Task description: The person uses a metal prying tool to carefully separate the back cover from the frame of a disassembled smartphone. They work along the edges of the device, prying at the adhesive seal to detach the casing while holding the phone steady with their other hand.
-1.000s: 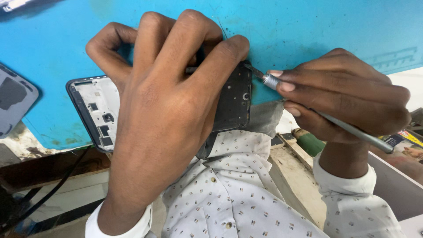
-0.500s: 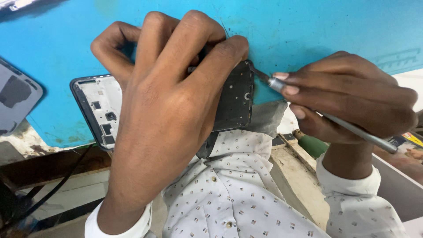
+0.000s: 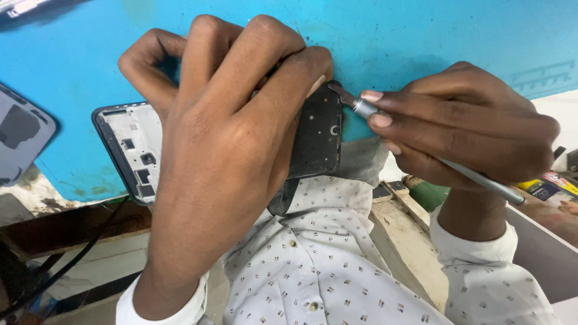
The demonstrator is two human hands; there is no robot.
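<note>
The opened phone frame [image 3: 141, 153] is lying at the near edge of the blue mat [image 3: 421, 36] on the bench, with the left hand [image 3: 229, 138] pressing down over its middle, fingers [image 3: 271, 72] curled closed around the frame's far side. At the frame's right end the right hand [image 3: 463, 126] is pinching a slim metal tool [image 3: 481, 180], fingers closed tightly on the shaft, its tip touching the frame's upper right corner. A grey back cover [image 3: 21, 135] is lying on the mat well to the left of the frame.
</note>
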